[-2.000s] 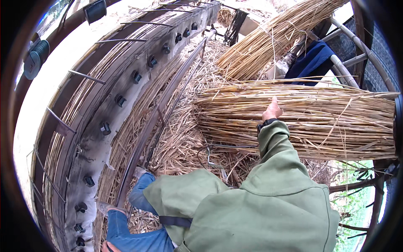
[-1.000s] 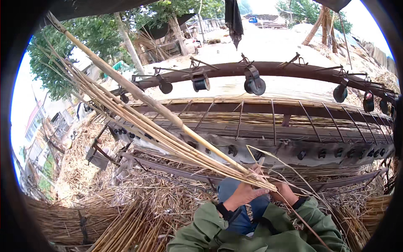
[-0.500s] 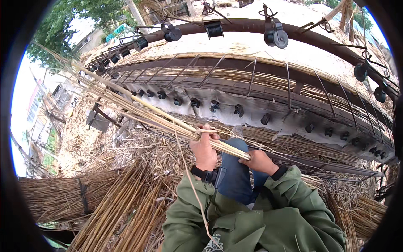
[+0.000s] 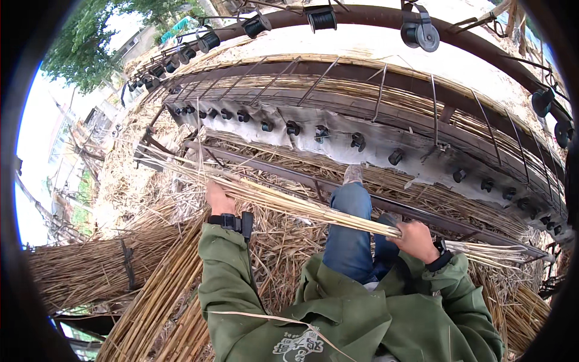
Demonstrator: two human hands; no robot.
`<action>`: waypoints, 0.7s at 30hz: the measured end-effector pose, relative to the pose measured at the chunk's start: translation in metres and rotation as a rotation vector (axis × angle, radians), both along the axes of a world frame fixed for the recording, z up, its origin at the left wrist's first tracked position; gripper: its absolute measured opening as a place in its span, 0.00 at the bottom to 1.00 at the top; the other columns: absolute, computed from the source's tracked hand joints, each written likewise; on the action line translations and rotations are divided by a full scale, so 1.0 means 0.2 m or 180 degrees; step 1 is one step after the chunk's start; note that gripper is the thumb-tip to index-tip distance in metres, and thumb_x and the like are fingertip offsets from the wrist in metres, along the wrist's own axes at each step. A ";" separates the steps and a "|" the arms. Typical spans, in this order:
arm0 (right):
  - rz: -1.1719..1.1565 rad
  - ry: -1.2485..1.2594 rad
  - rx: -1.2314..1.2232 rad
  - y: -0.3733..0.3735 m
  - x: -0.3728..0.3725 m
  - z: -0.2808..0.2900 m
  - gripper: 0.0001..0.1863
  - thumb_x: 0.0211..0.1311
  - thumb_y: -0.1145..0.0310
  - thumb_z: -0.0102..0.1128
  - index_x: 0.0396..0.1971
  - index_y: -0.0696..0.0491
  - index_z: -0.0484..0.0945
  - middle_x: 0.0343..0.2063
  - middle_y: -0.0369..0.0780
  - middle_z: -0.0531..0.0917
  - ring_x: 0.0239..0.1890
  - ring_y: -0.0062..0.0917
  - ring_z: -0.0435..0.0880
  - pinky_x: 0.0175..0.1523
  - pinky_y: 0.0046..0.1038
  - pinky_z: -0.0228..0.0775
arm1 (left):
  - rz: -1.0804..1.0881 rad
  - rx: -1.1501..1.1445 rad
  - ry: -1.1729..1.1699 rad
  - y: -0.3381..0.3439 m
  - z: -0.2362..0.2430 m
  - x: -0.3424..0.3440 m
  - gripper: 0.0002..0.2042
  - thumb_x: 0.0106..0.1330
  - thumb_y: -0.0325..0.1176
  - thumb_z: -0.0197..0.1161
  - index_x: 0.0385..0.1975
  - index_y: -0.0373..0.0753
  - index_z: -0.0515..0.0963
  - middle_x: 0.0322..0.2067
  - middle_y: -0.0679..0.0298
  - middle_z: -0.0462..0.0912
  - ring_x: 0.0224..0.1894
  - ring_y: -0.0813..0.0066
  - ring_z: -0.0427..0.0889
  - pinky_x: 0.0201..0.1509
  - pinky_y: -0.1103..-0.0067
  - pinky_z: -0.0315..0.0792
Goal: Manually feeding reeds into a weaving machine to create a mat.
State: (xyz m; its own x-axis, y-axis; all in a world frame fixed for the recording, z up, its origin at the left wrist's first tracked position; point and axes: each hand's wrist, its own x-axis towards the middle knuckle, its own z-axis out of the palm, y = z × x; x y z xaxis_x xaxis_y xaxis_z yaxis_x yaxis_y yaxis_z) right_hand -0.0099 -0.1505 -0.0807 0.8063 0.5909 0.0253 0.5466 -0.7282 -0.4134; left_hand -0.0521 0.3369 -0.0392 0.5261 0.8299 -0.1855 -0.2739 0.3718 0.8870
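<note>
A small bundle of pale reed stalks stretches across in front of me, over my raised knee, and slants down to the right. Around its right end my right hand is closed, the cut tips showing by the thumb. Further left, my left hand grips the same bundle from below, its fingers partly hidden behind the stalks. Beyond the hands stands a long metal frame with a pale sheet-covered beam, along which several small black spools sit in a row.
Larger black wire reels hang from a curved brown bar above. Thin metal rods rise from the frame. Thick reed bundles lie at the lower left, over loose straw. A dark rail runs just past my knee.
My left hand has moved left along the reeds and my right hand to the right, so they are farther apart. The bundle lies flatter. A loose strip now lies across my lap.
</note>
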 end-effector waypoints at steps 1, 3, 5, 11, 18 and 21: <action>-0.0022 -0.0066 -0.0016 -0.01 0.00 0.00 0.18 0.43 0.53 0.64 0.19 0.55 0.75 0.15 0.44 0.77 0.23 0.39 0.78 0.28 0.37 0.70 | 0.0006 0.0069 0.0164 0.04 0.01 -0.04 0.15 0.68 0.41 0.38 0.40 0.37 0.69 0.34 0.60 0.76 0.33 0.69 0.76 0.34 0.72 0.73; -0.0046 -0.0180 0.0014 -0.01 0.00 -0.02 0.18 0.42 0.54 0.65 0.18 0.55 0.75 0.15 0.44 0.76 0.22 0.39 0.78 0.27 0.37 0.69 | 0.0000 0.0190 0.0493 0.08 0.02 -0.11 0.17 0.66 0.40 0.40 0.45 0.35 0.68 0.39 0.60 0.75 0.32 0.71 0.75 0.32 0.74 0.72; -0.0068 -0.0275 0.0101 -0.01 0.02 -0.04 0.17 0.42 0.55 0.65 0.17 0.55 0.74 0.14 0.44 0.76 0.22 0.39 0.77 0.27 0.37 0.68 | 0.0383 0.0298 0.0814 0.07 0.05 -0.19 0.18 0.66 0.40 0.34 0.46 0.38 0.66 0.36 0.61 0.76 0.26 0.75 0.73 0.27 0.81 0.64; 0.0175 0.0244 0.0136 0.03 0.06 0.00 0.17 0.42 0.56 0.66 0.22 0.56 0.76 0.17 0.45 0.77 0.24 0.41 0.77 0.31 0.38 0.69 | 0.1974 -0.0465 0.0421 0.34 -0.06 -0.64 0.11 0.64 0.37 0.39 0.35 0.42 0.68 0.25 0.66 0.74 0.21 0.76 0.68 0.25 0.78 0.62; 0.0629 0.1261 0.0683 0.06 0.15 0.06 0.22 0.44 0.54 0.66 0.29 0.60 0.75 0.20 0.49 0.77 0.24 0.43 0.76 0.32 0.36 0.67 | -0.3652 0.3408 0.4695 -0.09 -0.30 -0.68 0.33 0.47 0.54 0.63 0.47 0.32 0.72 0.45 0.48 0.75 0.46 0.64 0.77 0.46 0.71 0.70; 0.1064 0.1709 0.0895 0.09 0.17 0.09 0.22 0.48 0.54 0.65 0.30 0.60 0.74 0.17 0.44 0.76 0.19 0.31 0.74 0.29 0.31 0.67 | -0.4165 0.3648 0.3634 -0.44 -0.26 -0.41 0.29 0.50 0.44 0.66 0.50 0.35 0.70 0.48 0.56 0.75 0.45 0.66 0.77 0.48 0.75 0.70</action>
